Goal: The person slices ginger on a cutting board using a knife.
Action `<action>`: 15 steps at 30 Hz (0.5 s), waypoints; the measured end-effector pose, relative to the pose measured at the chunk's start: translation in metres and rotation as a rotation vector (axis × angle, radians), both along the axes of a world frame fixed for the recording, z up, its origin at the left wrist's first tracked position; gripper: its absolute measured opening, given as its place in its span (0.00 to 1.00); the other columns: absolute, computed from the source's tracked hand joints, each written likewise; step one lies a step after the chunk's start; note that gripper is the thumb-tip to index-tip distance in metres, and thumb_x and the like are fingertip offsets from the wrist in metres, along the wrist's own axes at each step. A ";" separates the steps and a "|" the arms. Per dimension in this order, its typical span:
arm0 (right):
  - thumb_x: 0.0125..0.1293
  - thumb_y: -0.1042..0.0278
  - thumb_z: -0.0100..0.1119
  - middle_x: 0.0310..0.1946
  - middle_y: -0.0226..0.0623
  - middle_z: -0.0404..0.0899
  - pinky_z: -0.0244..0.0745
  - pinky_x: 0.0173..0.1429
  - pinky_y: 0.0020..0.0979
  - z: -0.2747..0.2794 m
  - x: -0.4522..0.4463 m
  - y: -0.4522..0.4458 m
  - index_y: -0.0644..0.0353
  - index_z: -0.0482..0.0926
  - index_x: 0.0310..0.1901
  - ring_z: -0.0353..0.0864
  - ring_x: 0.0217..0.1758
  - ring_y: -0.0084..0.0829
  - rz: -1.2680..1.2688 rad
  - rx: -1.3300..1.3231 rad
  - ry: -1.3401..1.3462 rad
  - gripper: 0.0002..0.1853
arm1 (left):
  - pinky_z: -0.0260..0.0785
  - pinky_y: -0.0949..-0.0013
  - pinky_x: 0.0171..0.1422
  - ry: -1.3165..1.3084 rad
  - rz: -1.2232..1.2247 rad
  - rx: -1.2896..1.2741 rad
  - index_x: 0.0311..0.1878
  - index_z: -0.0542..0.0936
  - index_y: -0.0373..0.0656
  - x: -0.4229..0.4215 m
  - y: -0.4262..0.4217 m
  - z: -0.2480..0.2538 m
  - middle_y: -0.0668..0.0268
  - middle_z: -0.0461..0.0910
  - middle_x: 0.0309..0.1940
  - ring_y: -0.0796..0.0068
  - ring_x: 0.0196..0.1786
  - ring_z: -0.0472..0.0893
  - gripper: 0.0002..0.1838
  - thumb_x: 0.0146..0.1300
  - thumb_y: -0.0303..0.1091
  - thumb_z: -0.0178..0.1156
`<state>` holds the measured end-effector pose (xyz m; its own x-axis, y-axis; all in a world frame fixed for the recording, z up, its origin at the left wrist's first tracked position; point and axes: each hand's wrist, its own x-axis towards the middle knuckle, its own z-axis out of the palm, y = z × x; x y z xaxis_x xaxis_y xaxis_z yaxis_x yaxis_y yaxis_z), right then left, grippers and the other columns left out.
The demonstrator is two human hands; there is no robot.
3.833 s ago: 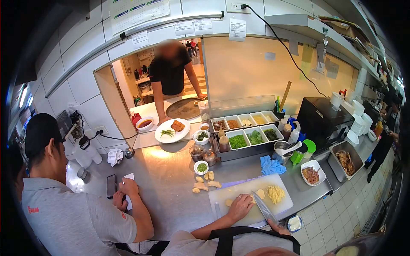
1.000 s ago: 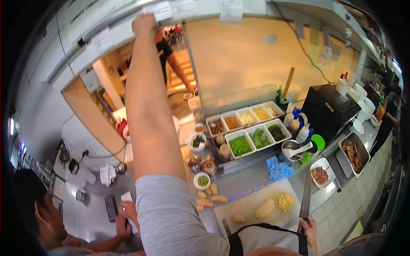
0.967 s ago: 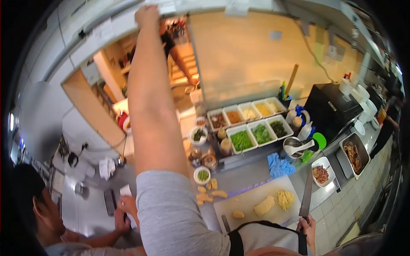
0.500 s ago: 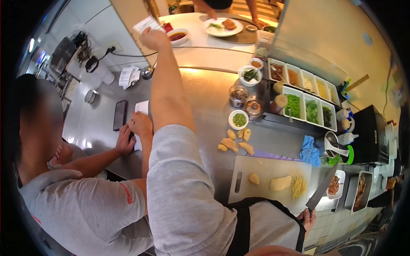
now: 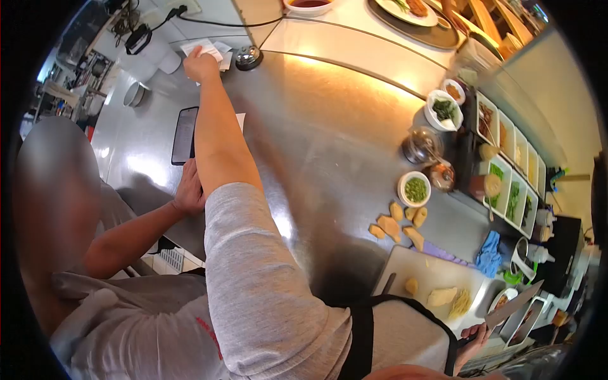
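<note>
My left hand (image 5: 201,65) is stretched far out over the counter, fingers closed on a paper slip (image 5: 212,52) beside other slips and a silver bell (image 5: 249,58). At the lower right, my right hand (image 5: 472,345) grips a large knife (image 5: 514,305), its blade pointing up and right. Left of the knife lies the cutting board (image 5: 395,269), bearing a small peeled piece (image 5: 411,286), a larger pale-yellow block (image 5: 442,296) and a heap of thin yellow strips (image 5: 461,304). Several unpeeled ginger-like pieces (image 5: 389,227) sit just above the board.
A co-worker's hand (image 5: 189,190) rests near a phone (image 5: 184,136) at left. A small bowl of chopped greens (image 5: 415,189), glass jars (image 5: 423,145) and topping trays (image 5: 514,158) stand at right. A blue cloth (image 5: 489,254) lies beyond the board. Plated food (image 5: 405,12) is at the top.
My left hand has come down from the wall rail with a paper slip and moved to the slips by the bell. The view has swung left. My right hand still holds the knife.
</note>
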<state>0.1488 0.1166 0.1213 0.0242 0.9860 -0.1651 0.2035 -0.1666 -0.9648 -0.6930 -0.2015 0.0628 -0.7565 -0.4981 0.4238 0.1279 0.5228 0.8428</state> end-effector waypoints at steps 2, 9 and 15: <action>0.74 0.64 0.53 0.19 0.24 0.62 0.57 0.19 0.23 0.010 -0.026 0.001 0.56 0.71 0.40 0.59 0.17 0.17 0.004 0.024 -0.046 0.06 | 0.76 0.61 0.51 0.070 0.033 -0.043 0.43 0.87 0.38 -0.014 -0.009 0.002 0.50 0.83 0.45 0.54 0.46 0.84 0.19 0.47 0.22 0.56; 0.72 0.65 0.55 0.19 0.23 0.61 0.58 0.19 0.22 0.001 -0.035 0.034 0.55 0.69 0.36 0.60 0.16 0.17 0.083 0.057 -0.128 0.08 | 0.68 0.69 0.31 0.101 -0.250 0.358 0.59 0.80 0.39 -0.128 -0.080 -0.037 0.64 0.83 0.31 0.76 0.26 0.77 0.28 0.51 0.24 0.62; 0.72 0.62 0.55 0.20 0.24 0.63 0.60 0.19 0.22 0.000 -0.047 0.041 0.55 0.72 0.40 0.63 0.17 0.17 0.036 0.025 -0.179 0.07 | 0.74 0.67 0.48 0.145 -0.404 0.273 0.55 0.83 0.39 -0.146 -0.096 -0.050 0.57 0.85 0.44 0.69 0.41 0.82 0.25 0.50 0.29 0.61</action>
<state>0.1017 0.1572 0.1211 0.0153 0.9905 -0.1367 0.3781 -0.1323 -0.9163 -0.8389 -0.2980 0.0129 -0.8548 -0.2850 0.4338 0.4000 0.1709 0.9004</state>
